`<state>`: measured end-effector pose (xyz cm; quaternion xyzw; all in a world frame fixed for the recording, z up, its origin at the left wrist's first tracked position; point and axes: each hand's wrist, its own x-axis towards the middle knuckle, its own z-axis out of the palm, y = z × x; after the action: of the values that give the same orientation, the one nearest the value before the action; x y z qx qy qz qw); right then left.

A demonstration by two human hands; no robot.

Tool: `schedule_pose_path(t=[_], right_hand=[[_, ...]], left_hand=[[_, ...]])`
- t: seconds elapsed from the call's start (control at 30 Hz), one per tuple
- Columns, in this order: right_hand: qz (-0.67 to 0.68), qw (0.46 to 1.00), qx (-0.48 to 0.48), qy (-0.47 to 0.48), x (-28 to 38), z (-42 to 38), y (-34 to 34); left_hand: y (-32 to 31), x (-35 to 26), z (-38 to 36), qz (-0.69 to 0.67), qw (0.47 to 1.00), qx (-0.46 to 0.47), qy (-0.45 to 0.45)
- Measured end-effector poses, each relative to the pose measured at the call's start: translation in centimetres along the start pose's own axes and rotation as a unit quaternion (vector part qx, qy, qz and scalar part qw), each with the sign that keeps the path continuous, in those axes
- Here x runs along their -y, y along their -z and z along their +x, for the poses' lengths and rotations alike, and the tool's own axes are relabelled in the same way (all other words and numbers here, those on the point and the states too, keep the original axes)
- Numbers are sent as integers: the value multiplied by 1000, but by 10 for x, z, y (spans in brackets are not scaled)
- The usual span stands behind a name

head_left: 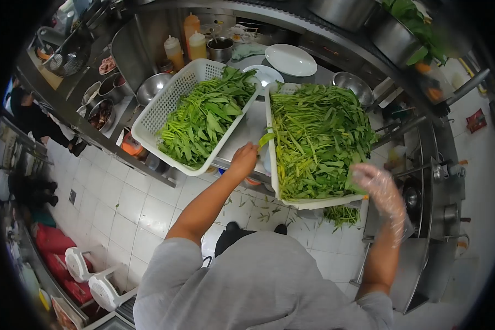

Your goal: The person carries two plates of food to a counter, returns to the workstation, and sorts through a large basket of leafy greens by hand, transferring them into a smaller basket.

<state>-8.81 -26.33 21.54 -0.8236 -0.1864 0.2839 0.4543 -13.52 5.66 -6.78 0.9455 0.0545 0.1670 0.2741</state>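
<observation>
My bare left hand [245,159] is closed between two white baskets, with a green leaf [266,138] at its fingertips. The left basket [144,122] is tilted and holds leafy green stems [203,118]. A fuller pile of greens [322,140] fills the right basket [275,175] and rises above its rim. In a clear plastic glove, my right hand [375,184] is at the pile's lower right edge. Its fingers are blurred, and what they hold, if anything, cannot be made out.
Squeeze bottles [173,50], a white oval dish [291,60] and a metal bowl [353,88] stand behind the baskets. Fallen greens [342,215] lie below the right basket. Two people stand at far left, near white stools [105,290].
</observation>
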Motion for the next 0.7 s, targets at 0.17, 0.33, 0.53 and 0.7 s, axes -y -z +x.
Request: schedule_pose_path(t=[0.17, 0.33, 0.53, 0.7], right_hand=[[111, 990, 57, 60, -68, 7, -16], [261, 952, 131, 94, -90, 18, -46], [259, 957, -67, 113, -131, 37, 13], [359, 887, -227, 182, -199, 23, 128]], left_hand=[[51, -49, -47, -168, 957, -179, 157], [94, -198, -35, -229, 962, -144, 36], [58, -241, 3, -176, 975, -19, -134], [65, -164, 28, 240, 963, 118, -31]])
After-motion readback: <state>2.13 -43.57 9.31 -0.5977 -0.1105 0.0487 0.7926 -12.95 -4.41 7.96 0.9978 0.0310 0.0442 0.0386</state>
